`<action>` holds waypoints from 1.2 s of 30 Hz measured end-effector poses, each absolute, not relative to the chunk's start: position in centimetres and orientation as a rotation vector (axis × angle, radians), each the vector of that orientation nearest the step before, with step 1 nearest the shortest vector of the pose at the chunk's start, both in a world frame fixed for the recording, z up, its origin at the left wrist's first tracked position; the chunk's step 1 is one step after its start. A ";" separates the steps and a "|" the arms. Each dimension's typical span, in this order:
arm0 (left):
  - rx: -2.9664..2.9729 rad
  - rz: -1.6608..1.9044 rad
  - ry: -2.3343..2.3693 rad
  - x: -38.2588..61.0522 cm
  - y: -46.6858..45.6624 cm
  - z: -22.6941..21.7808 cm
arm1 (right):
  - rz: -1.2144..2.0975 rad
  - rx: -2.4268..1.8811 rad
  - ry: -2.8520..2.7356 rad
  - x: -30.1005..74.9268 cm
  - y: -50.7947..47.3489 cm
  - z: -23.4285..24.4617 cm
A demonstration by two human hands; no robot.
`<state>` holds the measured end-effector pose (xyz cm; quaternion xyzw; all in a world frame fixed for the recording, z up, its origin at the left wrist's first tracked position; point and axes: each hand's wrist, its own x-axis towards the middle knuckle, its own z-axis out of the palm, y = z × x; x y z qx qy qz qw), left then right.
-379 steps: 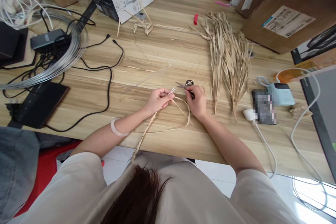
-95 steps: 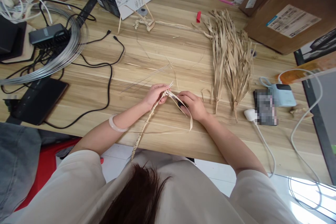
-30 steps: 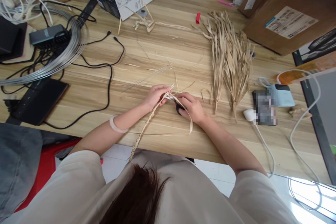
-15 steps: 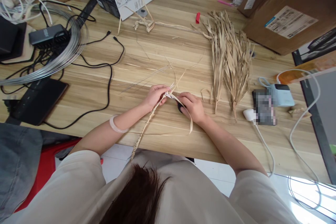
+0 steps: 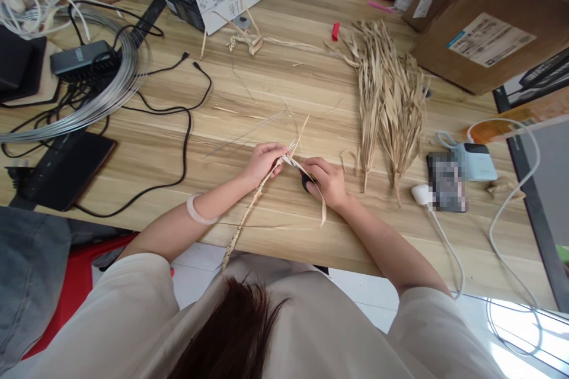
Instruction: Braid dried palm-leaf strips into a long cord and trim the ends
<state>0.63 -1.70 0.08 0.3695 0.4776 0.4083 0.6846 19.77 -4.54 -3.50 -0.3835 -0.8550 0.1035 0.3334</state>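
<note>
My left hand (image 5: 265, 161) is closed around the upper end of a braided straw cord (image 5: 246, 208), which slants down over the table's front edge toward my lap. In my right hand (image 5: 326, 180) is a pair of scissors (image 5: 306, 181); the black handle shows at my fingers. The scissors' blades reach to the cord's end beside my left fingertips. Several thin wire ends and a pale straw strip (image 5: 302, 130) stick out past that end. Another loose strip (image 5: 322, 207) curves down in front of my right hand. Whether the blades are closed cannot be made out.
Two bundles of dried leaves (image 5: 371, 100) lie to the right. On the left are a wire coil (image 5: 128, 83), black cables (image 5: 189, 124) and a power strip (image 5: 66, 169). Cardboard boxes (image 5: 484, 29) stand at the back right. A power bank (image 5: 478, 161) lies near a white cable.
The straw strip beyond the cord's end has shifted slightly and stands more upright. Both hands have stayed almost in place, with the scissors still at the cord's end.
</note>
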 end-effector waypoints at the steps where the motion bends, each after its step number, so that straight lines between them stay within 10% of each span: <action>1: 0.824 0.915 1.066 0.6 -1.7 0.1 | 0.306 -1.001 -2.210 19.7 -4.5 -3.6; 9: 0.775 0.919 1.047 0.8 -1.6 0.2 | 0.485 -0.934 -2.016 19.1 -4.2 -3.9; 36: 0.840 0.960 1.175 1.1 -1.8 -0.7 | -0.569 -1.145 -2.248 18.1 -5.3 -2.4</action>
